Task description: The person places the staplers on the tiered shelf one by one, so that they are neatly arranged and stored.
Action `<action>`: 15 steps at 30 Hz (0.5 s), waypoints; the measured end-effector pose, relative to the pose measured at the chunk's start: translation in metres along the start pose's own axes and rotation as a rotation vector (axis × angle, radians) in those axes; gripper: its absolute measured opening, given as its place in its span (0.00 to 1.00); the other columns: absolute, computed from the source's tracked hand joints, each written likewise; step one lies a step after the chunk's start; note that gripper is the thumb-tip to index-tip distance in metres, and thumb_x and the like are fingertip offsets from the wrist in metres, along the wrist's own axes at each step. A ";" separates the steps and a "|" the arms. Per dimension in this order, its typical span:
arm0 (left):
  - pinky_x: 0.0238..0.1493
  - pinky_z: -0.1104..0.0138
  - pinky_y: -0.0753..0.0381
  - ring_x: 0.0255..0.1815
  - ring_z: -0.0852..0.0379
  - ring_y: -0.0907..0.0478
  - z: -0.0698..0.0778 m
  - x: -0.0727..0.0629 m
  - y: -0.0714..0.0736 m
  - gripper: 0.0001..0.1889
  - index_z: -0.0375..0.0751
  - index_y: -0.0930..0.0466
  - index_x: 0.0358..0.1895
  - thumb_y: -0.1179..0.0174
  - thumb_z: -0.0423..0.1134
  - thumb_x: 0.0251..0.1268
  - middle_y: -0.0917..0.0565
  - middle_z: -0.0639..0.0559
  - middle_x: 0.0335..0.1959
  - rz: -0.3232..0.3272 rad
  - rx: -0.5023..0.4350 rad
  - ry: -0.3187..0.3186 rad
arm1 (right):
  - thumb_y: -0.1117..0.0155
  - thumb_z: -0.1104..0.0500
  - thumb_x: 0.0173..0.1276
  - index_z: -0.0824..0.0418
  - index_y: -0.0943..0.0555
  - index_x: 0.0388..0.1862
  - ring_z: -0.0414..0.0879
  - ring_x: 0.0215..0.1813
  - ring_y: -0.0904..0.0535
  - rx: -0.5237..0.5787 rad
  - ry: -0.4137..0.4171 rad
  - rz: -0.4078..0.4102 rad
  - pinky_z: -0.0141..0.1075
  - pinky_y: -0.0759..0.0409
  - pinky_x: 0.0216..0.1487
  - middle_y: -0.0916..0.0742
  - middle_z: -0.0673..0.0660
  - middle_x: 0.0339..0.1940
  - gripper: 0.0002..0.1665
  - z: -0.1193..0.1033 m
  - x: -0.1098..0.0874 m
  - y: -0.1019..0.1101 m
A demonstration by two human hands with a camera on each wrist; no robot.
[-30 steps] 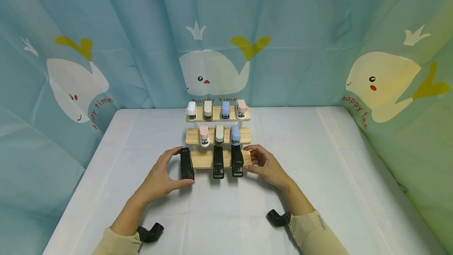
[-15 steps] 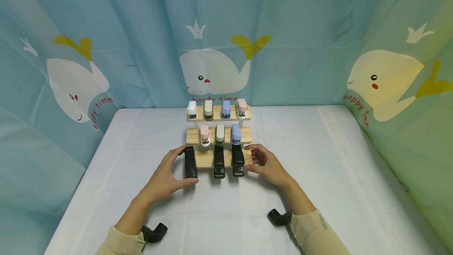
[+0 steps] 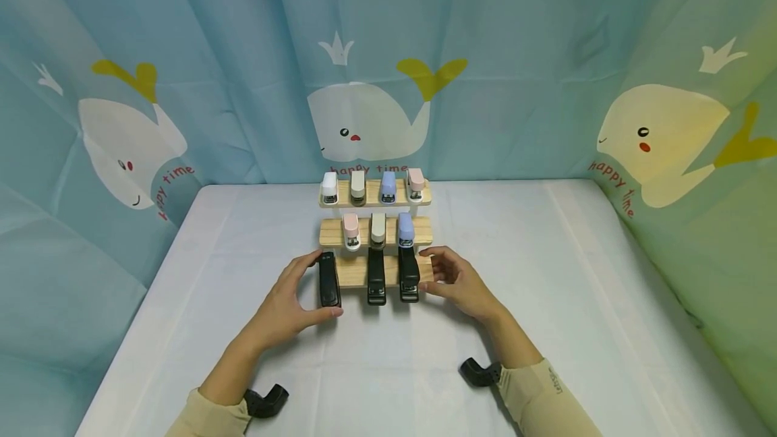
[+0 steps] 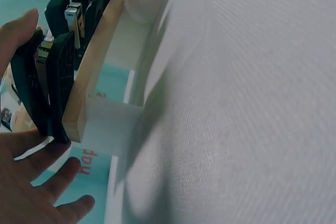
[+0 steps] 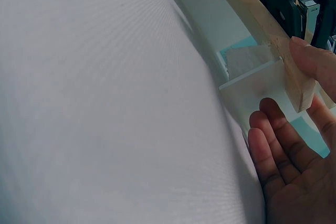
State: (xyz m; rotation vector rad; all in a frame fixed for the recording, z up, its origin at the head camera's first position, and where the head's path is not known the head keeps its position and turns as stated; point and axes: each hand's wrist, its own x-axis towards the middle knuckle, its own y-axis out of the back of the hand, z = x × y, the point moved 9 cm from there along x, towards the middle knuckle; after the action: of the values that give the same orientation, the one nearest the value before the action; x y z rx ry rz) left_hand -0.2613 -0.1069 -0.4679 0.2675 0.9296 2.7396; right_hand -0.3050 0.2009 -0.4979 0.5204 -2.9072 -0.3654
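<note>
My left hand (image 3: 273, 312) pinches a black stapler (image 3: 330, 280) lengthwise, thumb at its near end and index finger at its far end. In the left wrist view this black stapler (image 4: 59, 72) stands at the board's left end, its other fingers spread below. My right hand (image 3: 464, 292) holds the right end of the lowest tier of a wooden display stand (image 3: 352, 274). The right wrist view has the thumb against the wooden board (image 5: 298, 88), with the other fingers bent beside the white support. Two more black staplers (image 3: 376, 278) (image 3: 409, 278) sit on that tier.
The middle tier carries a pink stapler (image 3: 351, 231), a beige stapler (image 3: 378, 229) and a blue stapler (image 3: 406, 229). Several small staplers, including a white one (image 3: 329, 187), line the top tier. A white cloth (image 3: 388, 369) covers the table; a whale-print curtain (image 3: 516, 113) hangs behind.
My left hand has moved right with the black stapler, bringing it from the stand's left edge onto the lowest tier's left end. My right hand has stayed at the right end.
</note>
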 end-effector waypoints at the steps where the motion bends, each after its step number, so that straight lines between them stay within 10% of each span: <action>1: 0.75 0.35 0.36 0.81 0.41 0.40 0.001 0.000 0.000 0.57 0.54 0.44 0.83 0.22 0.63 0.51 0.36 0.51 0.80 -0.001 -0.002 -0.001 | 0.22 0.67 0.61 0.60 0.24 0.66 0.44 0.44 0.23 0.001 0.002 0.000 0.30 0.21 0.47 0.21 0.59 0.47 0.34 0.000 0.000 0.000; 15: 0.78 0.36 0.40 0.83 0.40 0.45 0.001 0.004 -0.009 0.57 0.50 0.47 0.84 0.23 0.60 0.55 0.39 0.47 0.82 -0.007 -0.018 0.021 | 0.22 0.67 0.61 0.59 0.24 0.66 0.45 0.43 0.23 -0.002 -0.002 -0.005 0.30 0.21 0.46 0.21 0.59 0.46 0.34 0.000 0.000 0.000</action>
State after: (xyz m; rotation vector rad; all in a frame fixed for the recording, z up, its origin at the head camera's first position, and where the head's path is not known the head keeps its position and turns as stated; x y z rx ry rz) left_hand -0.2629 -0.0978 -0.4723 0.2318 0.9085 2.7478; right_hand -0.3048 0.2010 -0.4976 0.5266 -2.9080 -0.3703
